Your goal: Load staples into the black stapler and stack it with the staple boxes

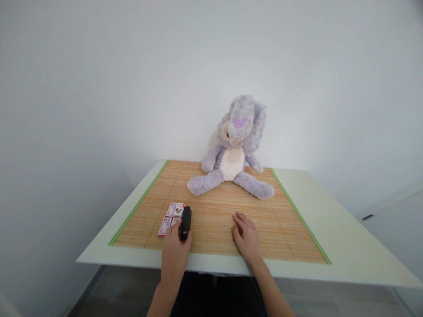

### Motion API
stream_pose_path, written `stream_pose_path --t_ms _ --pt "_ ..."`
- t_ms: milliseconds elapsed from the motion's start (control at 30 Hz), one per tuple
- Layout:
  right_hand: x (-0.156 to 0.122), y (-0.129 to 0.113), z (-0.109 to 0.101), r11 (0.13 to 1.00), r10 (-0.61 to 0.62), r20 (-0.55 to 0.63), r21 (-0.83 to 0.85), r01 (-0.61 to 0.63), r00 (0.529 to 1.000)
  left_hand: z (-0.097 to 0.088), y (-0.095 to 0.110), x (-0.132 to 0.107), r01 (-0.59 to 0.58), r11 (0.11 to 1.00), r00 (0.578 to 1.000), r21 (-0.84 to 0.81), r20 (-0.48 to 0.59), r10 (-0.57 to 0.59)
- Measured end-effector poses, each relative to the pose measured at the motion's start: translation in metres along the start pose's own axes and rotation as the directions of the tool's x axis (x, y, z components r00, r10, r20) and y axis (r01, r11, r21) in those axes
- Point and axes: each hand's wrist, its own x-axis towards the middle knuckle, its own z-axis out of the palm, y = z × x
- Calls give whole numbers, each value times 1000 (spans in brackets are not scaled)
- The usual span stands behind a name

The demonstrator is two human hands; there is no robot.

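My left hand [176, 246] has its thumb and fingers on either side of the near end of a black stapler [186, 220]. The stapler points away from me on the bamboo mat [211, 211]. Just left of it lie small red-and-white staple boxes [175, 208]; the far one has a stapler picture on it, and my fingers partly cover the near ones. On the right, my right hand [247, 237] rests palm down on the mat, fingers stretched out, with nothing in it.
A grey-lilac plush rabbit [232, 163] sits at the back of the mat against the white wall [132, 88], its legs spread towards me. Green bands edge the mat's sides. The white table [346, 246] extends further to the right, and its front edge runs under my wrists.
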Motion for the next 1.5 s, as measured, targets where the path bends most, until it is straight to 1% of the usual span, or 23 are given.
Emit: stream_pose_path --t_ms 100,167,233,300,333,400,467,500,567,633,667,733,767,800,833,900,967,1067,1200,1300,1400,1500 --pt "0 0 0 1000 -1 3 12 1 1000 10 14 -7 41 994 999 -102 39 -37" --pt "0 0 -1 1000 -1 8 20 1 1000 22 28 -13 87 976 995 -200 71 -74" --pt "0 0 -2 1000 1 14 29 -2 1000 40 43 -22 173 929 982 -326 130 -137" --pt "0 0 -3 999 2 19 41 -3 1000 61 56 -31 274 849 957 -451 210 -197" --pt "0 0 -4 999 2 22 49 -3 1000 71 63 -36 306 815 946 -492 251 -204" --pt "-1 0 -6 998 4 22 67 -6 1000 89 74 -44 328 788 928 -521 332 -167" --pt "-1 1 -8 996 13 12 86 -14 1000 97 82 -48 308 797 914 -519 395 -96" --pt "-1 1 -8 995 19 5 96 -19 1000 96 85 -49 290 805 907 -517 417 -58" --pt "-2 2 -9 993 32 -10 114 -31 999 86 87 -46 246 818 898 -520 440 9" --pt "-2 3 -8 991 42 -19 129 -39 999 69 84 -39 158 858 906 -488 417 69" --pt "-2 3 -7 990 46 -23 136 -42 999 60 81 -35 89 895 921 -436 379 93" --pt "-2 3 -6 988 50 -29 147 -45 998 45 75 -27 -86 974 952 -209 272 142" --pt "-2 4 -5 987 52 -32 152 -46 998 41 72 -24 -151 985 959 -78 230 165" --pt "-2 4 -5 987 52 -34 157 -46 998 39 69 -21 -197 980 960 36 208 185" --pt "-2 4 -5 986 51 -35 161 -44 998 39 67 -19 -224 968 959 114 204 198" --pt "-2 3 -5 985 44 -34 167 -38 998 43 64 -18 -271 941 949 203 223 225" --pt "-3 3 -5 985 37 -32 172 -31 999 50 63 -18 -304 921 939 243 237 248" --pt "-2 2 -6 985 36 -32 172 -30 999 56 67 -20 -308 910 942 278 221 251" --pt "5 -3 -6 986 45 -31 164 -40 998 58 77 -23 -304 907 946 292 206 251" --pt "15 -15 -7 989 37 -16 147 -35 999 57 83 -24 -309 908 944 282 204 258" --pt "33 -35 -7 993 -24 50 120 18 998 55 84 -25 -324 909 938 263 216 272" --pt "57 -54 -7 990 -122 170 94 108 978 55 83 -26 -338 906 930 254 239 280"
